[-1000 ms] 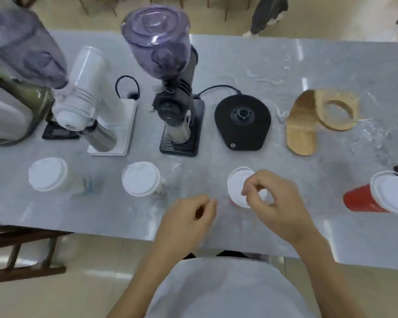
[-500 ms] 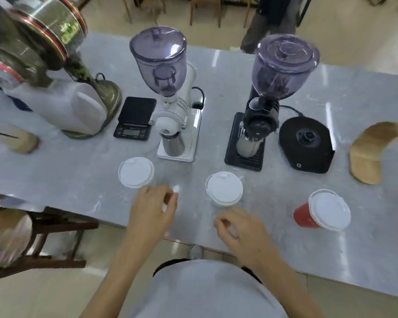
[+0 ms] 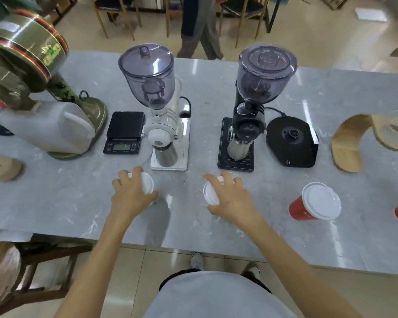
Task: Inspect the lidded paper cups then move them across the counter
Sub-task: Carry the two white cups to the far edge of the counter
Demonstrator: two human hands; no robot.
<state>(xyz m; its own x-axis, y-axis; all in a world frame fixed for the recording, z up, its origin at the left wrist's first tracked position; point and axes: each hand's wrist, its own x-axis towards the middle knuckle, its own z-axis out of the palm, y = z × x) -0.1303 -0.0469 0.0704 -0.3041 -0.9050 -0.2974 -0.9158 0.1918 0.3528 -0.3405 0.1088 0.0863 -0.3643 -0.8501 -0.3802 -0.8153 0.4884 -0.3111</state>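
Grey marble counter (image 3: 55, 203), chairs (image 3: 246, 12) beyond; left hand (image 3: 131, 196) curled round left cup (image 3: 148, 185), right hand (image 3: 232, 199) round middle cup (image 3: 210, 193).

Glossy beige tile floor (image 3: 319, 49); grey marbled counter (image 3: 216, 88); thin-legged chairs (image 3: 244, 5) beyond; dark wooden frame (image 3: 46, 255), possibly a stool, lower left.

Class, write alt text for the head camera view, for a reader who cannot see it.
The left hand grips the left lidded cup and the right hand the right lidded cup on a grey counter. Behind stand a white grinder and a black grinder; a red cup stands further right.
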